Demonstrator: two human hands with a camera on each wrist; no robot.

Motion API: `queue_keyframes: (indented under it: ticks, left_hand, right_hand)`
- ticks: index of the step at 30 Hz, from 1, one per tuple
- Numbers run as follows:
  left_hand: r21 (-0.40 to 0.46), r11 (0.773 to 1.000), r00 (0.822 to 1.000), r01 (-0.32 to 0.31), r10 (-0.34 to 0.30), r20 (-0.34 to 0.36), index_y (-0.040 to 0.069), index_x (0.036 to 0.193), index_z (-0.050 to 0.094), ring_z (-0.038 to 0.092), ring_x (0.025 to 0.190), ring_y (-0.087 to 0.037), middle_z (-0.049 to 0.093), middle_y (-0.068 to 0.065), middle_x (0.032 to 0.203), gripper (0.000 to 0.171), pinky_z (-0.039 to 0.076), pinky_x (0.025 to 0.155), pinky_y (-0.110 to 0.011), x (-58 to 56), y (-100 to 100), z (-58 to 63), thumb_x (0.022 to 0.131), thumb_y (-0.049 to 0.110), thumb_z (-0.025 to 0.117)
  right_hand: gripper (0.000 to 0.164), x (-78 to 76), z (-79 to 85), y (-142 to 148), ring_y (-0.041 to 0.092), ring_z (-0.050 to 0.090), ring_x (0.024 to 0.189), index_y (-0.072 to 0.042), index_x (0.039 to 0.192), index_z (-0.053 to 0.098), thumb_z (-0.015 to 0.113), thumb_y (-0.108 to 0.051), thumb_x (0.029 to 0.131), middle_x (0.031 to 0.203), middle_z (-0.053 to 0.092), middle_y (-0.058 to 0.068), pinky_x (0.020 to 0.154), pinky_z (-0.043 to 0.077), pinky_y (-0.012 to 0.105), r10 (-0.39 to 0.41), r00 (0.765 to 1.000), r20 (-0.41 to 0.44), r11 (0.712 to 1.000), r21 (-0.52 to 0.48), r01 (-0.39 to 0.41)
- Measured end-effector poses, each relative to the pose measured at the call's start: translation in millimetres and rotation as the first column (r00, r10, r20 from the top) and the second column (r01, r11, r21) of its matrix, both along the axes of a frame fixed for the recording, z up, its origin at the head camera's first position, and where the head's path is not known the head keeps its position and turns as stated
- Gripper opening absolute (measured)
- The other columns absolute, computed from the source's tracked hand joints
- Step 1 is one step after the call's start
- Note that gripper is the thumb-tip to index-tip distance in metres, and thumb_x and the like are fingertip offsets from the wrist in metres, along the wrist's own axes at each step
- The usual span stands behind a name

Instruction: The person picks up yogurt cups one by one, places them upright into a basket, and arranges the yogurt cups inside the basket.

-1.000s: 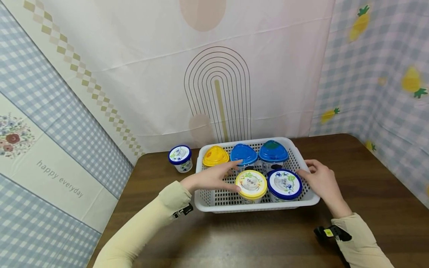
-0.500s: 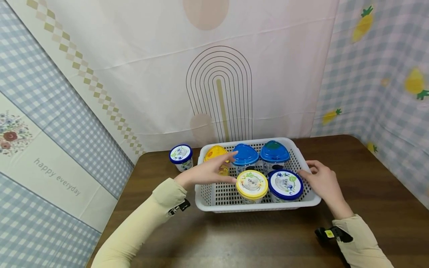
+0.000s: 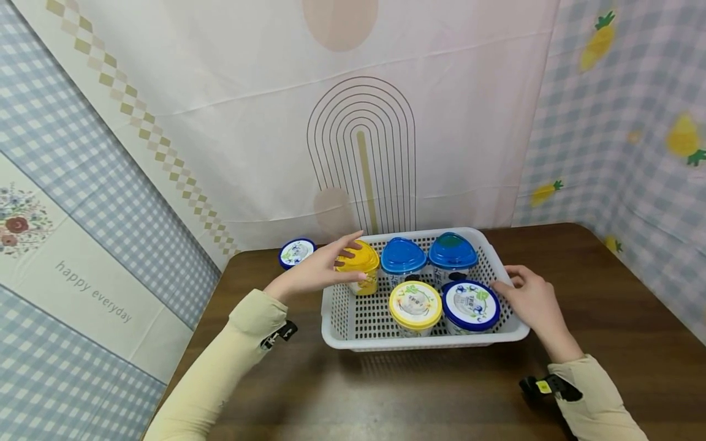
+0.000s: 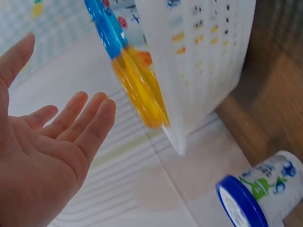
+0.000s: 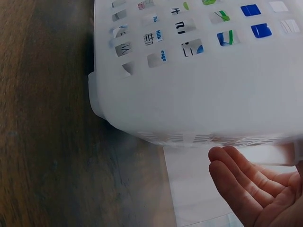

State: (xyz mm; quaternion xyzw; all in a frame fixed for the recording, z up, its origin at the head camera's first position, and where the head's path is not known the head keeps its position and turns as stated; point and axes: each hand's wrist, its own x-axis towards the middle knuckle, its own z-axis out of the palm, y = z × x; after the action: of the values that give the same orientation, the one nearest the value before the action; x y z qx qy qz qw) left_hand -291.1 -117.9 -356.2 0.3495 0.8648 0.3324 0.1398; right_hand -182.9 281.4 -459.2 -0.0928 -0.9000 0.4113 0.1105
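A white plastic basket (image 3: 343, 338) holds a yellow-lidded cup (image 3: 364, 263), two blue-lidded cups (image 3: 404, 256), a round yellow-lidded tub (image 3: 415, 304) and a round blue-lidded tub (image 3: 471, 305). Over the basket's left end is my left hand (image 3: 311, 268), fingers spread and nothing in it, in front of the yellow-lidded cup. My right hand (image 3: 534, 300) grips the basket's right rim, thumb over the edge and fingers outside. Left of the basket stands another blue-lidded tub (image 3: 296, 252), its body hidden by my left hand in the head view; its printed side (image 4: 277, 182) shows in the left wrist view.
The dark wooden table (image 3: 364, 398) extends in front of the basket and to its right. A patterned cloth (image 3: 469, 153) hangs right behind the table, with checked cloth (image 3: 651, 233) along the right side.
My left hand has drawn away from the round yellow-lidded tub, moving left and slightly back toward the basket's left end. The right hand stays at the rim, and the basket has not visibly moved.
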Motion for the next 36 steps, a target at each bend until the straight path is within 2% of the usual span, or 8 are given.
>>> queue_keyframes:
  ticks: [7,15,19,26,36]
  left_hand:
    - [0.073,0.997,0.999,-0.037,0.037,-0.005,0.022,0.161,0.023,0.047,0.134,-0.034,0.045,-0.013,0.152,0.090,0.042,0.108,-0.051,-7.2,-17.7,3.2,0.091,0.044,0.074]
    - [0.085,0.990,0.992,-0.108,0.114,-0.061,0.031,0.161,0.022,0.048,0.135,-0.027,0.049,-0.001,0.148,0.087,0.041,0.109,-0.050,-12.4,-40.2,12.8,0.092,0.044,0.073]
    - [0.087,0.987,0.987,-0.137,0.144,-0.076,0.030,0.161,0.021,0.047,0.135,-0.027,0.048,-0.003,0.149,0.086,0.041,0.109,-0.049,-16.4,-49.0,14.9,0.093,0.041,0.072]
    - [0.113,0.976,0.979,-0.187,0.194,-0.058,0.021,0.161,0.024,0.047,0.134,-0.034,0.046,-0.010,0.151,0.084,0.044,0.106,-0.048,-25.7,-61.4,4.5,0.094,0.033,0.073]
    - [0.102,0.971,0.976,-0.214,0.217,-0.018,0.020,0.161,0.025,0.046,0.134,-0.039,0.047,-0.013,0.150,0.083,0.043,0.108,-0.049,-32.6,-66.0,-10.7,0.094,0.034,0.073]
  right_hand:
    - [0.058,-0.5,0.2,-0.4,0.041,0.069,0.087,0.008,0.136,0.051,0.063,-0.035,0.099,0.110,0.065,0.034,0.067,0.060,0.051,0.002,1.000,0.006,1.000,-0.005,-0.002]
    - [0.058,-0.1,-0.6,-0.3,0.042,0.069,0.089,0.007,0.137,0.051,0.062,-0.036,0.100,0.113,0.064,0.035,0.067,0.060,0.051,0.005,1.000,0.009,1.000,-0.013,-0.005]
    - [0.058,-0.4,-1.2,-0.1,0.042,0.069,0.089,0.007,0.136,0.052,0.063,-0.035,0.099,0.113,0.065,0.035,0.067,0.060,0.051,0.002,1.000,-0.002,1.000,-0.008,-0.002]
    - [0.056,-0.7,-1.3,0.1,0.041,0.069,0.088,0.008,0.135,0.053,0.064,-0.035,0.099,0.111,0.065,0.034,0.068,0.059,0.052,0.000,1.000,-0.018,1.000,0.004,0.000]
    - [0.056,-0.3,-0.9,0.9,0.041,0.069,0.087,0.007,0.134,0.054,0.064,-0.034,0.099,0.110,0.066,0.034,0.067,0.059,0.051,-0.001,1.000,-0.020,1.000,0.008,0.001]
